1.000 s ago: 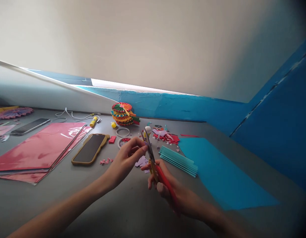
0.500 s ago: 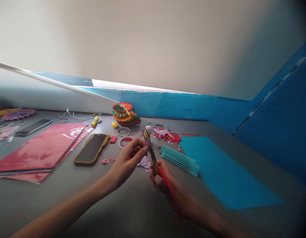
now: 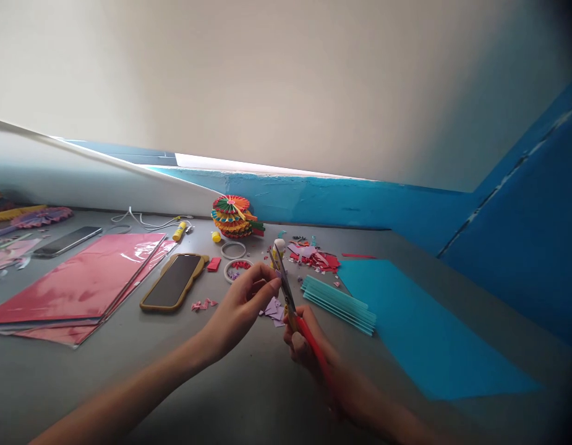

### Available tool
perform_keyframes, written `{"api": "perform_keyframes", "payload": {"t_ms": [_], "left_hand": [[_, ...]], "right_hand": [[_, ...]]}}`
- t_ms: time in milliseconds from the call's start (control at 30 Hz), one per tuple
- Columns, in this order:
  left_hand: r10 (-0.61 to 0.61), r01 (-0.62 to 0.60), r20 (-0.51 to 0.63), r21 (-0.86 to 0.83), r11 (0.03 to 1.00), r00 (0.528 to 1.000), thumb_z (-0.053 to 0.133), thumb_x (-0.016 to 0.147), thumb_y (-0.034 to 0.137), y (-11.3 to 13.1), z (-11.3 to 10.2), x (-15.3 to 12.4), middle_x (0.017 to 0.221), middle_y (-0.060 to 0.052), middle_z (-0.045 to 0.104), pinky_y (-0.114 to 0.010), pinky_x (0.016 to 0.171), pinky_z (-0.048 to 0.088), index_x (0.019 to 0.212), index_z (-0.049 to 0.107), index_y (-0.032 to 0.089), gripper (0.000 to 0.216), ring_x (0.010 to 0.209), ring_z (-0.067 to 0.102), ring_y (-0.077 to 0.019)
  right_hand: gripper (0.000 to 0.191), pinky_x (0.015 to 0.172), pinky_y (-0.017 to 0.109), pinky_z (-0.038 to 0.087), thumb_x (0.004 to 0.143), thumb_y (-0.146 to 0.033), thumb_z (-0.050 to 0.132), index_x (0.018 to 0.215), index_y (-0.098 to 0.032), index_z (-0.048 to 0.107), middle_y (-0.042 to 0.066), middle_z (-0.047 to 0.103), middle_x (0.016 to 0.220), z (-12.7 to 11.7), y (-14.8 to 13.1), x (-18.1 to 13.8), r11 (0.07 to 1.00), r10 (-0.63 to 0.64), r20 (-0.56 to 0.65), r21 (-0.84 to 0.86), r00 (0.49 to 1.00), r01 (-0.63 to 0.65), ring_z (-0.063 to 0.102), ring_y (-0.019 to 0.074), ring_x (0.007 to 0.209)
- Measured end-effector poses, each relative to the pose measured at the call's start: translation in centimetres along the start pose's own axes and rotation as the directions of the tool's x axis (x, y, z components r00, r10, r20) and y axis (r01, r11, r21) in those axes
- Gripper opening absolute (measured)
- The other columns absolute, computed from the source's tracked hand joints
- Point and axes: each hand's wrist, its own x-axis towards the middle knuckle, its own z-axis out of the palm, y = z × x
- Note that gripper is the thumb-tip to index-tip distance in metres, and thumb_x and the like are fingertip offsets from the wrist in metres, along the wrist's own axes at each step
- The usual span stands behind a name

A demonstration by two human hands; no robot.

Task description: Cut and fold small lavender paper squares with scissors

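the left hand [image 3: 242, 306] pinches a tiny lilac paper bit [image 3: 278, 272] between thumb and fingertips, the fingers narrow and closed on it, raised just above the table [image 3: 248, 395]. the right hand [image 3: 313, 355] is wrapped around the red handles of the scissors [image 3: 288, 296], and the blades point up toward 12 o'clock, meeting the paper bit right at the left fingertips. compared with a second ago, the blades look drawn closer together, though whether they are fully closed is too small to tell. the right hand has also sunk a little toward 6 o'clock, while the left pinch has barely moved. judging from that, a snip on the bit is under way or only just made. a small heap of lilac scraps [image 3: 273, 307] lies on the table directly under the hands, much as before. the rest of the scene has only slid slightly in the picture, which looks like a shift of the head and not of the things. the teal strips [image 3: 339, 304] are at 3 o'clock of the hands, with the blue sheet [image 3: 425, 334] beyond them. the phone [image 3: 174, 281] and the pink sheets [image 3: 76, 278] are at 9 to 10 o'clock, and the paper fan stack [image 3: 232, 216] is at 12 o'clock by the wall.
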Motion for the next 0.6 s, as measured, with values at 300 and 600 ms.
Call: {"api": "perform_keyframes", "payload": {"t_ms": [300, 600], "left_hand": [[0.013, -0.013, 0.0, -0.014, 1.0, 1.0, 0.047, 0.093, 0.034, -0.2, -0.2, 0.2, 0.073, 0.004, 0.041, -0.022, 0.058, 0.03, 0.086, 0.051, 0.018, 0.018, 0.065, 0.036, -0.0104], [0.023, -0.023, -0.004, 0.02, 1.0, 1.0, 0.046, 0.094, 0.034, -0.6, -0.5, 0.5, 0.071, 0.004, 0.039, -0.022, 0.057, 0.029, 0.086, 0.05, 0.017, 0.019, 0.064, 0.034, -0.0102]], "right_hand": [[0.039, 0.059, 0.023, 0.04, 0.086, -0.062, 0.05, 0.093, -0.024, 0.043, -0.001, 0.042, 0.081, 0.5, -1.6, 0.2, 0.995, -0.075, 0.003, -0.07, 0.997, 0.075, 0.037, 0.0133, 0.067], [0.034, 0.059, 0.023, 0.038, 0.091, -0.057, 0.044, 0.091, -0.024, 0.038, -0.003, 0.038, 0.079, -0.2, -2.2, 0.2, 0.974, -0.1, 0.05, -0.201, 0.994, 0.108, 0.034, 0.0123, 0.064]]}}
